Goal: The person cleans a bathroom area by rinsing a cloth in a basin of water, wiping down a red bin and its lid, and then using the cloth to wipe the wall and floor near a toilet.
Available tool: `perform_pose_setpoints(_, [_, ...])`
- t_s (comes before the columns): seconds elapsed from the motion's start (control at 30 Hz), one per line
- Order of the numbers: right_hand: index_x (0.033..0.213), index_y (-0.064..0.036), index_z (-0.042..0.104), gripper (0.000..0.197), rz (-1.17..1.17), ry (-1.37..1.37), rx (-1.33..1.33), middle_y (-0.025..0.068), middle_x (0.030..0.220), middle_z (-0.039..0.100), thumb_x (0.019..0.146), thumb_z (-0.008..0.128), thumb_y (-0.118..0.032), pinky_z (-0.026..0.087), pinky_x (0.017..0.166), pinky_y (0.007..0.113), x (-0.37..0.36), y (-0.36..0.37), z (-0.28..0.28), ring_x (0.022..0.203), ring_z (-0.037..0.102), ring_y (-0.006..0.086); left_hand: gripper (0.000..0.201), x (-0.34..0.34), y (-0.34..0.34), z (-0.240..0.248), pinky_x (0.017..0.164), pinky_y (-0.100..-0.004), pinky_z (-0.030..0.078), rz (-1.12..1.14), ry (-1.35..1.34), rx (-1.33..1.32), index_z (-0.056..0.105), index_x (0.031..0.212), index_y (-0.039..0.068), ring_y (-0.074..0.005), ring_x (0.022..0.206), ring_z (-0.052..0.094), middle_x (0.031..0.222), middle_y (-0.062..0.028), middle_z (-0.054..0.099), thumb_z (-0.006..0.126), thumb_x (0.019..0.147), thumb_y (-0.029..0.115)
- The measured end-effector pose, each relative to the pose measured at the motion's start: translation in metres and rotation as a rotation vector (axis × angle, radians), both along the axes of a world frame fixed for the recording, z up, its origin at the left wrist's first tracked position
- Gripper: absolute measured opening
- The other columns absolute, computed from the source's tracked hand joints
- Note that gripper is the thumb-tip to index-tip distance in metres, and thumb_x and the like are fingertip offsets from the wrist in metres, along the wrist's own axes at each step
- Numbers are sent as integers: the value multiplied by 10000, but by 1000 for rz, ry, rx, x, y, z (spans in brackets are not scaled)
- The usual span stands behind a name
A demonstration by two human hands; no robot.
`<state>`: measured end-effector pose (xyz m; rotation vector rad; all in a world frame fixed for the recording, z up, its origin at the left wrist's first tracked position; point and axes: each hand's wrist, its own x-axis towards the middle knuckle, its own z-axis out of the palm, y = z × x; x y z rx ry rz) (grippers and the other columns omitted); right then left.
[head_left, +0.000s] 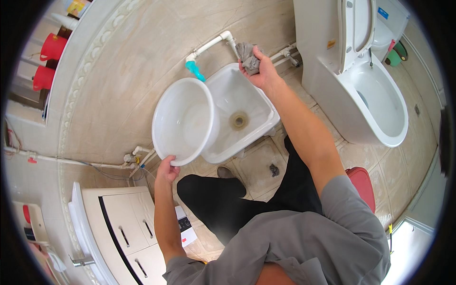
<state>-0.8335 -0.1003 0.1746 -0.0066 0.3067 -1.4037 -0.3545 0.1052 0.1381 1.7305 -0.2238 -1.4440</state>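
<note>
My left hand point(168, 168) grips the near rim of a round white plastic basin point(185, 123), tilted so that its inside faces me. The basin overlaps the left side of a white mop sink point(263, 111), whose drain shows brownish water or staining. Above the sink's far right corner, my right hand point(264, 75) is closed on a crumpled grey rag point(249, 58). A white pipe with a turquoise faucet sleeve point(194, 71) comes out over the sink, just beyond the basin's rim.
On the right stands a white toilet point(380, 99) with its lid raised. A cream cabinet point(123, 223) fills the lower left. Behind my right arm is a red stool or seat point(362, 187). A dark clump point(274, 170) lies on the tiles. Pipes point(71, 164) run along the wall.
</note>
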Motion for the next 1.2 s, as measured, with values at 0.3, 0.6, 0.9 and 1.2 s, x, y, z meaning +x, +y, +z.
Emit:
perform_pose_setpoints(0.3, [1270, -56, 601, 420, -21, 58, 66, 143, 1180, 643, 1017, 632, -390, 561, 812, 398, -12, -14, -12, 998, 629, 309, 347, -22, 1, 72, 430, -252, 492, -172, -367, -137, 594, 1233, -7, -160, 650, 657, 906, -86, 708, 639, 949, 187])
perform_pose_setpoints(0.6, [1227, -103, 607, 392, 20, 63, 85, 102, 1109, 661, 1006, 643, -424, 543, 750, 405, 3, -7, -1, 949, 632, 287, 324, -128, -47, 19, 491, -265, 534, -255, -175, -183, 603, 1232, 46, -151, 678, 654, 923, -64, 712, 647, 1011, 278])
perform_pose_setpoints(0.9, [1276, -67, 583, 453, 38, 112, 75, 132, 1183, 635, 1010, 637, -430, 549, 763, 374, 6, -5, -1, 1020, 620, 301, 443, -151, -43, -55, 486, -313, 549, -238, -367, -176, 586, 1216, -34, -222, 676, 703, 900, -134, 720, 643, 1014, 356])
perform_pose_setpoints(1.2, [1198, -157, 660, 334, 509, 589, 116, 27, 1026, 710, 899, 797, -218, 546, 694, 376, 52, 14, -37, 845, 671, 182, 555, -159, -85, 18, 721, -391, 565, -615, -518, -295, 562, 1337, -13, -247, 848, 712, 997, -127, 727, 695, 976, 388])
